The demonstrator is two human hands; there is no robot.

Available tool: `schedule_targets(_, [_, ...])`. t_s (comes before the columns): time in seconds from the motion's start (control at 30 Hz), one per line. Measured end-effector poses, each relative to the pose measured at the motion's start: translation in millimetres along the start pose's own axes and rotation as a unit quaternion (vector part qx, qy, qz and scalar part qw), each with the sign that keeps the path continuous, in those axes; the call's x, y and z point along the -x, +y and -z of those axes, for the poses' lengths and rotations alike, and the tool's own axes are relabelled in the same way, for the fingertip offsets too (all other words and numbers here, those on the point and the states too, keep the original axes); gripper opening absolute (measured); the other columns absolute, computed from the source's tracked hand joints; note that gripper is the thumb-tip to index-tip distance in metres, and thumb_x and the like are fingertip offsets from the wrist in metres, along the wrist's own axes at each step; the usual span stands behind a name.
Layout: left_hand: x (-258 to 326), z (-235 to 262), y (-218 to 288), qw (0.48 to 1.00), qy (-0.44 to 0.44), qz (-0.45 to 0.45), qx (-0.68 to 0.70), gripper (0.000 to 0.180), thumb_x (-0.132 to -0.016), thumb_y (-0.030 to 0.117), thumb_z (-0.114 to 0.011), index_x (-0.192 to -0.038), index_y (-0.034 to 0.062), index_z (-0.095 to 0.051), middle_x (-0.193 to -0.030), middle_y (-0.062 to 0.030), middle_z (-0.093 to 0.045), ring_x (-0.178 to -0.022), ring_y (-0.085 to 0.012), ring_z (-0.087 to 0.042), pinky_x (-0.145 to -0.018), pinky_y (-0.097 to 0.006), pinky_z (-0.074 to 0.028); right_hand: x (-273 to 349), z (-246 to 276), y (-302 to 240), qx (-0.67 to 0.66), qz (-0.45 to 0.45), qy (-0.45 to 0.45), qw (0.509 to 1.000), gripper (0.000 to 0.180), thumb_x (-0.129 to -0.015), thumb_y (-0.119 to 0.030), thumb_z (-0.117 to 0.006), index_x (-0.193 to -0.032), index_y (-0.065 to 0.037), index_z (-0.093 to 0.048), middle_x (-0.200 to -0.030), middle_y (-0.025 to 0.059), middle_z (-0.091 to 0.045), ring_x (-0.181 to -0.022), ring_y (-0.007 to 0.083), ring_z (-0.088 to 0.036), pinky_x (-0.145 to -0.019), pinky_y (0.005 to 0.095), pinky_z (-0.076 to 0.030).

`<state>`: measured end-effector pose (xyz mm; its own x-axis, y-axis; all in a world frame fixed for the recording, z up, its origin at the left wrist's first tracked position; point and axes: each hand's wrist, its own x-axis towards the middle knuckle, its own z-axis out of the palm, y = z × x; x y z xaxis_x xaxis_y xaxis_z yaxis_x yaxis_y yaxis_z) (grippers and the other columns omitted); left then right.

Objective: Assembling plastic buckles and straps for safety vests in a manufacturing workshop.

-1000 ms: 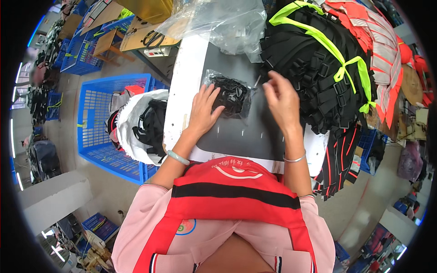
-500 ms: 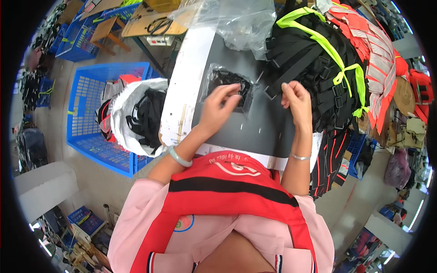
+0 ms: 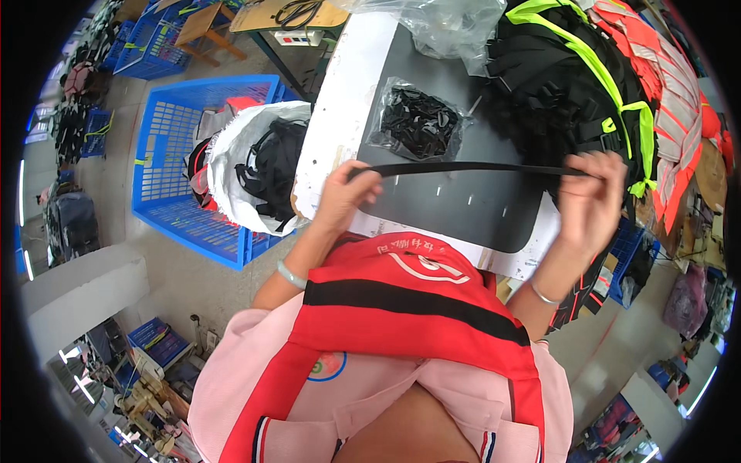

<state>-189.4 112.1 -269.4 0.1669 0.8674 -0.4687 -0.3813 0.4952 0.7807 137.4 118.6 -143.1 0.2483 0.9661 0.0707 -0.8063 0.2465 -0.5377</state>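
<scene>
A black webbing strap (image 3: 471,166) is stretched level across the dark table mat. My left hand (image 3: 349,193) grips one end with fingers closed, near the mat's left edge. At the other end my right hand (image 3: 590,193), a little blurred, is closed round the strap beside the heap of black straps (image 3: 540,92). Just beyond the strap lies a clear plastic bag (image 3: 421,123) full of small black plastic pieces, probably buckles. Whether the right end of the strap carries a buckle is hidden by my fingers.
To the left, a blue plastic crate (image 3: 174,166) holds a white woven sack (image 3: 231,166) with black goods inside. A large clear plastic sheet (image 3: 455,27) lies at the table's far end. Red and grey pieces (image 3: 648,69) are piled at the far right, beside neon-yellow ties (image 3: 571,35).
A black strap is now held taut between both hands. My left hand has drawn back from the bag of black pieces; my right hand has moved right. The whole view has shifted.
</scene>
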Motion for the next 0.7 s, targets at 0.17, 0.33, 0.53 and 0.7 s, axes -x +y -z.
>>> schedule_targets(0.17, [12,8,32,0.928,0.177,-0.029,0.328,0.009,-0.092,0.011,-0.057,-0.099,0.0058,-0.056,-0.087,-0.0046,-0.061,-0.085,-0.0181,-0.063,-0.071,-0.030,-0.052,22,53,-42,-0.064,0.015,0.021,0.998,0.014,-0.099,-0.017,-0.043,-0.093,-0.006,-0.047,-0.068,-0.0013,-0.037,-0.059,0.0103,-0.034,-0.060,0.0258,-0.035])
schedule_targets(0.33, [-23,11,28,0.962,-0.053,0.026,0.268,0.012,-0.087,0.015,-0.065,-0.089,0.0098,-0.055,-0.071,0.0013,-0.049,-0.057,-0.0070,-0.042,-0.051,-0.024,-0.034,58,62,10,0.371,-0.132,0.165,0.904,0.025,-0.098,-0.025,-0.048,-0.093,-0.002,-0.057,-0.055,-0.0023,-0.042,-0.042,0.0054,-0.035,-0.039,0.0206,-0.028])
schedule_targets(0.53, [-63,-37,17,0.810,0.033,-0.325,-0.487,0.022,-0.075,0.007,-0.068,-0.095,-0.0004,-0.063,-0.080,-0.0147,-0.059,-0.076,-0.0317,-0.060,-0.069,-0.036,-0.048,58,48,71,0.513,-0.275,0.009,0.813,0.020,-0.095,-0.022,-0.052,-0.093,-0.003,-0.061,-0.058,-0.0034,-0.050,-0.048,0.0031,-0.042,-0.045,0.0194,-0.033])
schedule_targets(0.7, [-79,-47,10,0.744,0.015,-0.290,-0.602,0.025,-0.073,0.010,-0.071,-0.095,0.0007,-0.064,-0.088,-0.0163,-0.059,-0.083,-0.0353,-0.059,-0.073,-0.039,-0.048,42,36,110,0.632,-0.175,-0.075,0.751,0.016,-0.090,-0.020,-0.058,-0.092,-0.005,-0.063,-0.059,0.0066,-0.057,-0.051,0.0183,-0.055,-0.049,0.0319,-0.040])
